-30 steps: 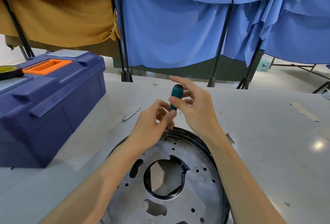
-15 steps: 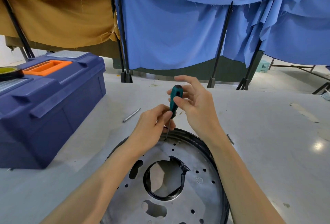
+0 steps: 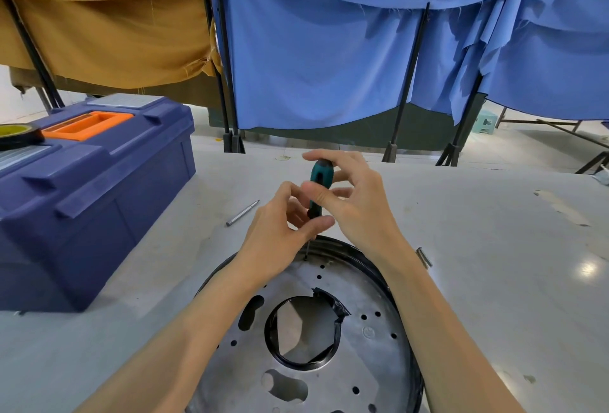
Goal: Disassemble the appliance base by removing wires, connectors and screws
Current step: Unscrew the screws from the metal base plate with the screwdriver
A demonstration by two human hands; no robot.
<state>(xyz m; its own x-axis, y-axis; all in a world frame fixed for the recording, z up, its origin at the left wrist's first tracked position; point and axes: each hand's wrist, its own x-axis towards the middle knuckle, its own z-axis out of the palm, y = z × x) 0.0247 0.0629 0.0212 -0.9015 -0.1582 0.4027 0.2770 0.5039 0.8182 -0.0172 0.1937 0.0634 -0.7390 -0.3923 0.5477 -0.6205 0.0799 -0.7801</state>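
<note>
The round base (image 3: 369,370) lies flat on the worktop (image 3: 494,281). The right hand (image 3: 356,208) has a tight grip on top of the green screwdriver (image 3: 321,178), probably to turn it. The left hand (image 3: 280,234) pinches it low, probably to steady its tip on the base.

Base (image 3: 372,363): round grey metal disc with a black rim, lying flat on the surface (image 3: 494,264). It has a large central hole ringed in torn black trim, with small holes and slots around it.
Screwdriver (image 3: 320,178): teal-and-black handle and thin shaft, nearly upright, tip down on the disc near its far rim.
</note>
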